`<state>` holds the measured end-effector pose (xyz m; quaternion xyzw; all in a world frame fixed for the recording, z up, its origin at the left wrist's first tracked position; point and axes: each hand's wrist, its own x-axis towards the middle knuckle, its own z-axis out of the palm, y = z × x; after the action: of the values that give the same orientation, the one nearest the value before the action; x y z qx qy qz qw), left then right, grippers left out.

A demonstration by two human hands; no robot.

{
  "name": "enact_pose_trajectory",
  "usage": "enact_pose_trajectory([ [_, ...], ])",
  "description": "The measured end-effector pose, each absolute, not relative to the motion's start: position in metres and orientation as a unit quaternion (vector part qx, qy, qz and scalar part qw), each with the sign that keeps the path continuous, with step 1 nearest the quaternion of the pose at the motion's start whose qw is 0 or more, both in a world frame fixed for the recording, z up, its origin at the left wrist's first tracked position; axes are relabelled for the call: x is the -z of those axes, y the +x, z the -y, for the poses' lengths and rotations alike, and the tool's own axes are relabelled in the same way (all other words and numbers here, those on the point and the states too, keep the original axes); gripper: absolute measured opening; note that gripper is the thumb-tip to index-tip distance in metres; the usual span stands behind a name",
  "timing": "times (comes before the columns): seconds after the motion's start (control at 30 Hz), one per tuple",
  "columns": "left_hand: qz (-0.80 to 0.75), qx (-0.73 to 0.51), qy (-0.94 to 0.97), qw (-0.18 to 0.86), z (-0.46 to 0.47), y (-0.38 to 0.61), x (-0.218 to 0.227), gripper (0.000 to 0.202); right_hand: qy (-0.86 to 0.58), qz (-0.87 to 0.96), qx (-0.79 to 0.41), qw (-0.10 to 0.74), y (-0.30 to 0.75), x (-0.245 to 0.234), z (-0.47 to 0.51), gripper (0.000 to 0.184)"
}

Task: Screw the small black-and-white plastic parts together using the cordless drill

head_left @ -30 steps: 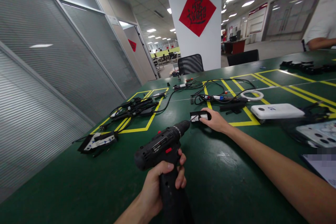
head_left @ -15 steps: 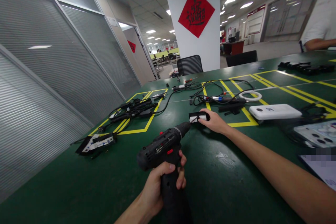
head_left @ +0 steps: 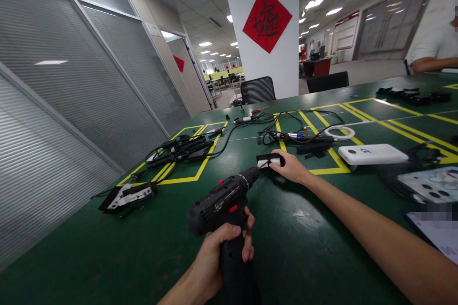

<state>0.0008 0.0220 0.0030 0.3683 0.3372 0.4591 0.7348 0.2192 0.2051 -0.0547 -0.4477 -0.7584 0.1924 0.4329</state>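
A black cordless drill [head_left: 222, 200] is gripped by its handle in my left hand [head_left: 216, 250], the fingers wrapped round it. The drill points forward and slightly right. Its bit meets or nearly touches a small black housing with a white part inside [head_left: 267, 162]; exact contact is too small to tell. My right hand [head_left: 291, 167] holds that housing down on the green table [head_left: 286, 243], thumb on the near side and fingers over its right end.
Bundled black cables [head_left: 182, 150] lie on the left, near a black-and-white part [head_left: 127, 198]. Beyond my right hand are more cables [head_left: 304, 136], a white ring [head_left: 339, 132], a white power bank [head_left: 372, 154] and a phone [head_left: 431, 183]. Black parts [head_left: 413, 95] and a seated person [head_left: 436, 50] are far right.
The view has shifted very slightly. Both hands keep their grip, and the drill and housing stay in nearly the same place.
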Motion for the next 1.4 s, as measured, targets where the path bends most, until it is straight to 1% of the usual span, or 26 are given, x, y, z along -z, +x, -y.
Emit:
enact_pose_trajectory([
  [0.2,-0.328,-0.458,0.348,0.749,-0.0231,0.0009,0.0003,0.027,-0.447,0.760,-0.191,0.432,0.2192,0.0554,-0.2057,0.039],
  [0.7,-0.323,-0.456,0.368,0.743,-0.0219,0.0001,0.0014,0.029,-0.446,0.760,-0.186,0.434,0.2188,0.0552,-0.2068,0.036],
  [1.4,-0.333,-0.461,0.383,0.728,-0.0227,-0.0001,-0.0001,0.028,-0.445,0.761,-0.187,0.433,0.2195,0.0573,-0.2074,0.039],
])
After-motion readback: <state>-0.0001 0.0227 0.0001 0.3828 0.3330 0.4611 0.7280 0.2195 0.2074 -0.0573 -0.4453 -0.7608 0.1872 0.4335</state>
